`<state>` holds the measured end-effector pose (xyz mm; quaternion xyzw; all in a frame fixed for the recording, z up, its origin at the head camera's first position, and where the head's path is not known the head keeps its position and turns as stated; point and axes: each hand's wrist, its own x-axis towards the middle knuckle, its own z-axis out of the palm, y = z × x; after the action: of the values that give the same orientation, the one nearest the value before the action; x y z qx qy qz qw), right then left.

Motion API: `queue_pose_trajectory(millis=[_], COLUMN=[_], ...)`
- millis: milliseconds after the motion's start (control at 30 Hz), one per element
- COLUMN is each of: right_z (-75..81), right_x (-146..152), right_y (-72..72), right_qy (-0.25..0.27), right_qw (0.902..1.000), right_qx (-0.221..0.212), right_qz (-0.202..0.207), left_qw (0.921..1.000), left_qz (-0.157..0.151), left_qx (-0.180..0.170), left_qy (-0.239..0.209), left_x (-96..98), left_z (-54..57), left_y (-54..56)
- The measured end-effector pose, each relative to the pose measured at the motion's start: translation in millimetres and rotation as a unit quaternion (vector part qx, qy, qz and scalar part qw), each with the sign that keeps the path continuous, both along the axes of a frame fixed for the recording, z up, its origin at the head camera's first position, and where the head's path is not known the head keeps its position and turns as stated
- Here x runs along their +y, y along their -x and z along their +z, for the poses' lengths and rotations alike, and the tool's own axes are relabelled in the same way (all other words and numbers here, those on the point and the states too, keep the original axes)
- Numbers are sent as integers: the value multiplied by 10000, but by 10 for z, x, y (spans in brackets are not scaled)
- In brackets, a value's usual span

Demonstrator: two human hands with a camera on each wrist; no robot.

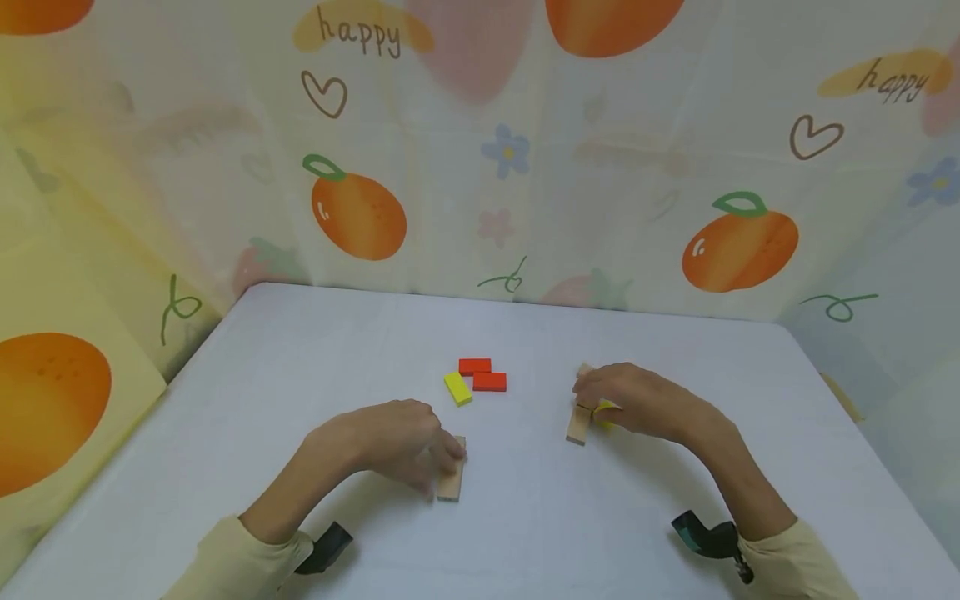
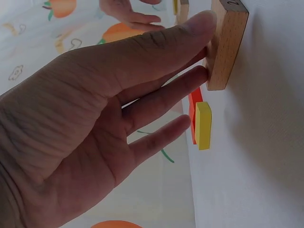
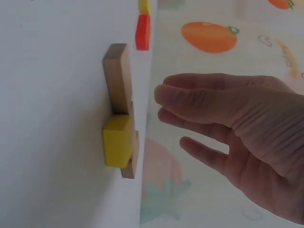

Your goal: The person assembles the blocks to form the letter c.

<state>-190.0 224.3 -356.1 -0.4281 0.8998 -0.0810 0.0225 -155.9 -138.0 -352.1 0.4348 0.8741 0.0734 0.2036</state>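
Observation:
My left hand [image 1: 393, 437] is over a plain wooden block [image 1: 450, 483] lying on the table. In the left wrist view the thumb and fingertips [image 2: 194, 76] reach the edge of that block, without wrapping round it; a printed mark shows on its end. My right hand [image 1: 637, 398] hovers above a small group on the right: a wooden block [image 1: 577, 425], a yellow block [image 3: 118, 142] and another wooden block [image 3: 129, 168] partly hidden behind the yellow one. From the right wrist view, the right fingers are extended, close together at the tips, and apart from the blocks.
Two red blocks [image 1: 490, 382] and a yellow block [image 1: 457, 389] lie close together in the middle of the white table [image 1: 360, 342], between and beyond the hands. A fruit-patterned cloth [image 1: 450, 167] hangs behind the table's far edge.

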Motion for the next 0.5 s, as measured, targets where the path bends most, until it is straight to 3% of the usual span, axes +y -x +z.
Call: queue_pose_trajectory(millis=[100,233,500], right_z=[-67,-143,-208], right_x=[-43,-101,-159], right_y=[15,35,57], right_qy=[-40,-5,-79], right_qw=[9998,9995,9986], right_qx=[-106,-114,181], right_qz=[149,305,485], left_qw=[9985,9889,9704], left_qz=[-362,-953,-1299], left_qx=[331,977,1555], left_qy=[242,584,1316], left_x=[2,23,149], left_z=[-24,-36,-89], left_y=[0,-14,-65])
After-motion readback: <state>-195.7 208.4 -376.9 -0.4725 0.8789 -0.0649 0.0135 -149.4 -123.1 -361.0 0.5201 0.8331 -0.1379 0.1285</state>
